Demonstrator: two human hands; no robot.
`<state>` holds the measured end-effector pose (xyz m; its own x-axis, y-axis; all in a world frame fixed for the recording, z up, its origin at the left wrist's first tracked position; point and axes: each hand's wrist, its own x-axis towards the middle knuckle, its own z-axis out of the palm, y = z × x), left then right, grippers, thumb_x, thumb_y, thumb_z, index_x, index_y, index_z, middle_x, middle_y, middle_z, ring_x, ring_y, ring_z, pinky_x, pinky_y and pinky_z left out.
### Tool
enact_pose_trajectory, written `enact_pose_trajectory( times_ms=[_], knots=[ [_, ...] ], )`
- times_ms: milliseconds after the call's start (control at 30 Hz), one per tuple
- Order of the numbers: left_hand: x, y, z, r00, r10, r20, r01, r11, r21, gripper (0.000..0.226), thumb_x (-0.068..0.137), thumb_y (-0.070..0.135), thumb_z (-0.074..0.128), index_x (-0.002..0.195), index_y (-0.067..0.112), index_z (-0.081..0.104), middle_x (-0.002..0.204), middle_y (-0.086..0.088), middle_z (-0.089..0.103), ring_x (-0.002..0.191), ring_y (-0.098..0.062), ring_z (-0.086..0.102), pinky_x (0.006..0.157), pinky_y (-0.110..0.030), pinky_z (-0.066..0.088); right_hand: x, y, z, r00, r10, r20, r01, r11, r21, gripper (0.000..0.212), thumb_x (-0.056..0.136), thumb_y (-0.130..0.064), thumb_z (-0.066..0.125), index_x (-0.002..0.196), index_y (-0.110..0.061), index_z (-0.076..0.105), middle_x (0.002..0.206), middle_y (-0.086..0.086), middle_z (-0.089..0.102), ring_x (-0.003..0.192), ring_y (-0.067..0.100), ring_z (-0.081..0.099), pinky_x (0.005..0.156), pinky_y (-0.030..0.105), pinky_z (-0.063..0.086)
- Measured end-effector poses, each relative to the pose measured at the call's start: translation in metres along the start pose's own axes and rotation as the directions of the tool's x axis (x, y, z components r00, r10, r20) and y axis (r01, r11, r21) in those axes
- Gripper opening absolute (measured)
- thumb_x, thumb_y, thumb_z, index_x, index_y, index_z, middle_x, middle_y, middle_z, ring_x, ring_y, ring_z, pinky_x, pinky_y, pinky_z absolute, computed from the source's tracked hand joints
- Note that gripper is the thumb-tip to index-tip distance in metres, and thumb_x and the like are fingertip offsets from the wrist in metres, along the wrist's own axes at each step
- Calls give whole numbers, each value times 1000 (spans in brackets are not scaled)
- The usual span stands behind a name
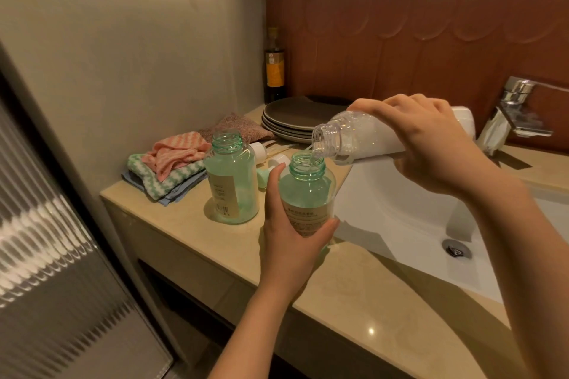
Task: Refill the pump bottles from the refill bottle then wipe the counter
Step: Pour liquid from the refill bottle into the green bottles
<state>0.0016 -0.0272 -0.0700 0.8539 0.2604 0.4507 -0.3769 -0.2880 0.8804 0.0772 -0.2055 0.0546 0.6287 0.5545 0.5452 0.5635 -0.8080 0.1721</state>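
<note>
Far left on the counter point(184, 240), a pile of striped cloths point(166, 169) is parked for the wipe-down later. Next to it, one green pump bottle point(231, 181) is stood upright with its neck open, and what look like the unscrewed pump tops point(260, 151) are laid just behind. The second green bottle point(308, 194) is wrapped low around its body by the left hand point(289, 243), right at the counter edge beside the sink point(400, 224). Over its mouth the refill bottle point(363, 138) is tipped nearly flat, clamped round its white middle by the right hand point(431, 144), and a thin stream seems to be running in. Both bottles are probably thin, squashy plastic, light when low and slick once dripped on. They're best gripped mid-body, firmly but not squeezed, with the necks kept lined up.
</note>
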Motion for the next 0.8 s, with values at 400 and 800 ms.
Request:
enact_pose_trajectory(
  times_ms=[400,800],
  knots=[
    [0,2,0,1000,-6,0,6,1000,3,103,70,18,83,135,58,14,147,24,26,135,0,30,107,-29,36,0,-1,0,1000,0,-3,0,1000,-5,96,71,7,66,138,-44,21,122,3,49,107,25,43,92,42,32],
    [0,3,0,1000,-8,-5,8,1000,13,102,69,20,83,137,55,15,146,26,27,135,-1,30,110,-36,36,0,-1,-1,1000,0,0,0,1000,11,95,71,8,65,139,-43,23,123,3,50,108,25,43,93,43,31]
  ],
)
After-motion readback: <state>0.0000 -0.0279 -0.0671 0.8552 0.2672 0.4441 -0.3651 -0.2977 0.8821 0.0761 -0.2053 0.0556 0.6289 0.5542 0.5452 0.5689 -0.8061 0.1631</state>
